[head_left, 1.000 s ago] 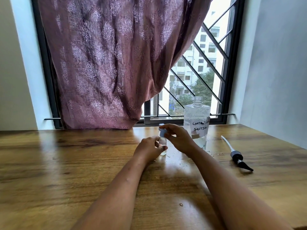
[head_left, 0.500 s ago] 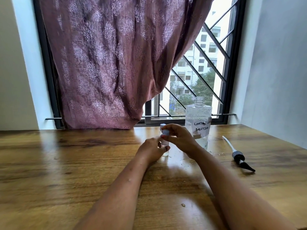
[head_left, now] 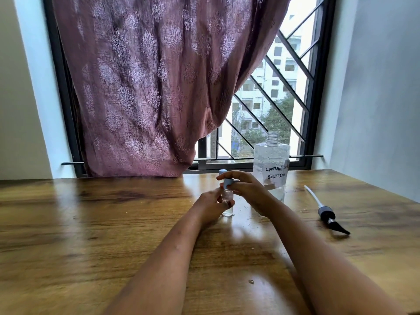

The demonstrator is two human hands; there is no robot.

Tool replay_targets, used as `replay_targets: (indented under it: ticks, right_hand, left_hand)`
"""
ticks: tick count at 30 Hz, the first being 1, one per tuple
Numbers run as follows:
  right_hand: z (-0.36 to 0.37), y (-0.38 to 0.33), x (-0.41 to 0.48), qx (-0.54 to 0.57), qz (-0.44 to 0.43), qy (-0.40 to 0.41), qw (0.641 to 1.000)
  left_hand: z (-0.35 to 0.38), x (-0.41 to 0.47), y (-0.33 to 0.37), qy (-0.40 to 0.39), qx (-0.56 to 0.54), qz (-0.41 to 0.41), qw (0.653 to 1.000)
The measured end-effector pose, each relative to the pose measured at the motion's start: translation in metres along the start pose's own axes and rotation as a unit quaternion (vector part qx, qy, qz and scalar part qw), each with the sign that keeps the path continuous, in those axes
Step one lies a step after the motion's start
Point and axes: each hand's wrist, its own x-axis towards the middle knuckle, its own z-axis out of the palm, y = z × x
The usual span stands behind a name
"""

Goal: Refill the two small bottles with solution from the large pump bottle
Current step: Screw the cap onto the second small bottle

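A small clear bottle (head_left: 227, 198) stands on the wooden table (head_left: 91, 223), with my left hand (head_left: 210, 206) wrapped around its body. My right hand (head_left: 248, 189) pinches its light-blue cap (head_left: 227, 183) at the bottle's top. Just behind it, the blue cap of a second small bottle (head_left: 222, 171) shows above my fingers; the rest of that bottle is hidden. The large clear bottle (head_left: 271, 164), labelled "solution" by hand, stands uncapped to the right, partly filled. Its black pump head with white tube (head_left: 327, 215) lies on the table farther right.
A mauve patterned curtain (head_left: 147, 87) hangs over a barred window (head_left: 272, 110) behind the table's far edge. A grey wall (head_left: 375, 98) borders the table on the right. Small crumbs and droplets dot the wood near the bottles.
Both hands stay on the small bottle. My right fingers have shifted slightly around the blue cap; the large bottle and pump have not moved.
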Motion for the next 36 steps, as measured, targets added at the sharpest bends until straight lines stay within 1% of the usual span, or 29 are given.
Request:
replay_targets:
  ticks: [3,5,6,8,9,13,15,17,19,20,22,24,26,29,33,36]
  right_hand:
    - [-0.0005,-0.0004,-0.0003,-0.011,-0.004,0.001,1.000]
    - [0.0004,-0.0004,-0.0005,-0.063,-0.014,0.019,0.998]
    - [0.0006,0.0002,-0.0002,-0.109,-0.026,0.036,0.993]
    - [0.0002,0.0010,0.0007,-0.200,-0.055,0.066,0.976]
    - [-0.0004,0.0012,0.0012,-0.227,-0.066,0.078,0.969]
    - [-0.0044,0.0012,0.0026,-0.292,-0.093,0.144,0.941]
    - [-0.0036,0.0031,0.0040,-0.322,-0.103,0.157,0.928]
    - [-0.0016,0.0042,0.0052,-0.324,-0.108,0.160,0.926]
    - [-0.0014,0.0028,0.0053,-0.313,-0.090,0.147,0.934]
    - [-0.0021,0.0012,0.0044,-0.291,-0.073,0.128,0.945]
    - [-0.0047,-0.0018,0.0016,-0.201,-0.033,0.075,0.976]
    - [-0.0059,-0.0033,-0.0009,-0.133,-0.012,0.048,0.990]
    - [-0.0053,-0.0030,-0.0012,-0.152,-0.017,0.061,0.986]
    - [-0.0016,-0.0028,-0.0009,-0.241,-0.033,0.101,0.965]
    - [-0.0039,-0.0025,-0.0008,-0.288,-0.042,0.146,0.946]
    - [-0.0061,-0.0048,0.0001,-0.310,-0.049,0.200,0.928]
  left_hand:
    - [-0.0003,-0.0003,0.0001,-0.003,0.003,-0.003,1.000]
    - [0.0003,0.0009,-0.0007,-0.002,0.009,-0.004,1.000]
    - [0.0007,0.0019,-0.0016,0.000,0.014,-0.001,1.000]
    - [0.0013,0.0026,-0.0027,0.002,0.023,0.002,1.000]
    - [0.0012,0.0023,-0.0025,0.002,0.026,0.002,1.000]
    - [0.0016,0.0008,-0.0008,0.006,0.024,-0.004,1.000]
    - [0.0019,0.0002,-0.0007,0.008,0.029,-0.002,1.000]
    - [0.0021,-0.0001,-0.0011,0.009,0.027,-0.004,1.000]
    - [0.0016,-0.0007,-0.0010,0.008,0.016,-0.006,1.000]
    - [0.0014,-0.0005,-0.0010,0.006,0.014,-0.004,1.000]
    - [0.0007,0.0006,-0.0006,-0.002,0.019,-0.002,1.000]
    - [-0.0001,0.0006,0.0004,-0.004,0.013,-0.006,1.000]
    - [-0.0009,0.0003,0.0011,-0.004,0.008,-0.009,1.000]
    - [-0.0012,-0.0009,0.0010,-0.004,0.011,-0.006,1.000]
    - [-0.0013,-0.0009,0.0019,0.002,0.025,-0.004,1.000]
    - [-0.0018,0.0004,0.0016,0.006,0.037,-0.003,0.999]
